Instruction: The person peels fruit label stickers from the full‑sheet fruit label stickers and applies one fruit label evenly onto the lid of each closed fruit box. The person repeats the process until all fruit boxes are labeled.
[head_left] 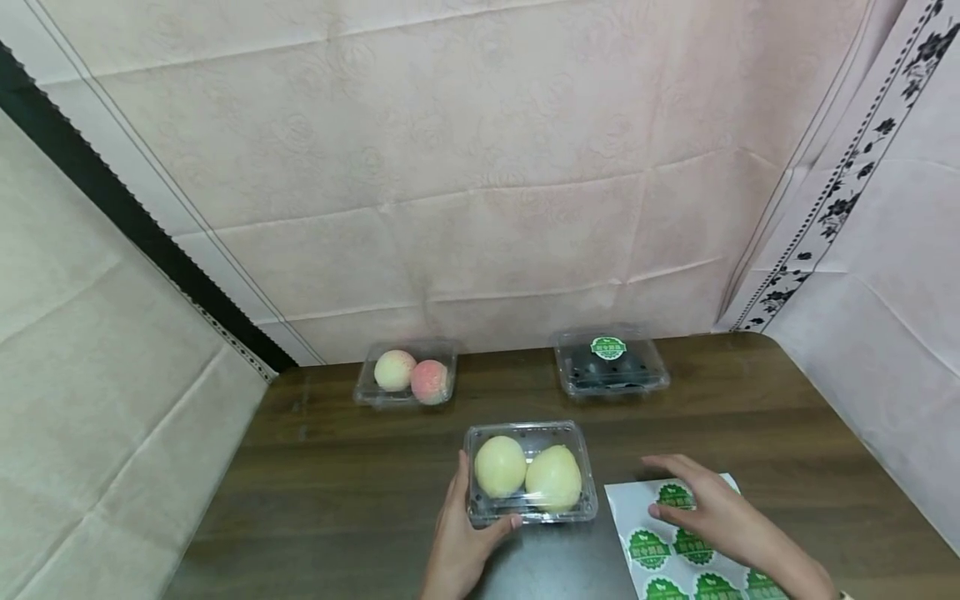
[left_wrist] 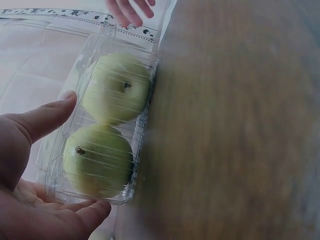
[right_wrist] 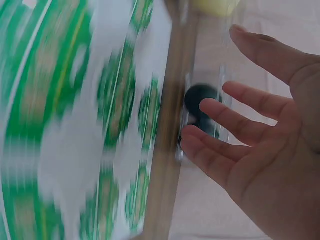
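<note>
A clear plastic clamshell box [head_left: 532, 510] with two pale yellow-green fruits [head_left: 501, 467] inside stands at the middle of the table, its lid down. My left hand [head_left: 461, 533] holds it at the left end, thumb along the front edge; in the left wrist view the thumb lies against the lid and the fingers [left_wrist: 95, 212] are at the box's end. To the right lies a white sheet of round green stickers [head_left: 648, 548]. Over that sheet hovers my right hand [head_left: 708, 510], fingers spread and holding nothing; the right wrist view shows its palm and loosely extended fingers.
At the back left is a clear box [head_left: 365, 392] with two pinkish peaches [head_left: 430, 382]. A clear box [head_left: 654, 379] of dark fruit, bearing a green sticker [head_left: 608, 347], stands at the back right. Pale cloth [head_left: 480, 250] hangs behind the brown wooden table [head_left: 322, 500].
</note>
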